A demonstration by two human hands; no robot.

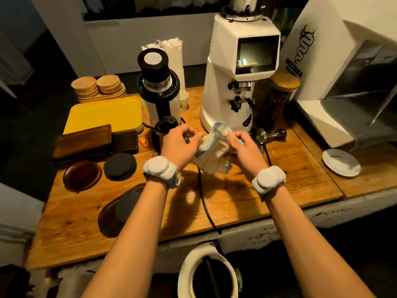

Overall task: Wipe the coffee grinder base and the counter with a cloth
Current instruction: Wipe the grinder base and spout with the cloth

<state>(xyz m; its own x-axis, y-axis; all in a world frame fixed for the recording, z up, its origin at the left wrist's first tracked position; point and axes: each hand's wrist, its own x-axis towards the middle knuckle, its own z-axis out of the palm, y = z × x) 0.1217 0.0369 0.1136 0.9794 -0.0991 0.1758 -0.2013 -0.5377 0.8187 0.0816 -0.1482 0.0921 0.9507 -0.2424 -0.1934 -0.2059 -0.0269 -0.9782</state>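
Observation:
A tall white coffee grinder [223,91] stands at the back of the wooden counter [236,196], its wide base [211,120] resting on the wood. Just in front of that base I hold a crumpled white cloth with a blue edge [214,152] above the counter. My left hand [179,145] pinches the cloth's left side and my right hand [243,148] grips its right side. The cloth hides part of the grinder's front foot.
A smaller black-topped grinder [158,87] stands to the left. A tamper [271,134] lies by the white grinder, and a black cable [203,194] runs over the counter's front edge. Yellow tray [103,114], wooden boards, dark coasters [120,165], white saucer [341,161], espresso machine [343,72].

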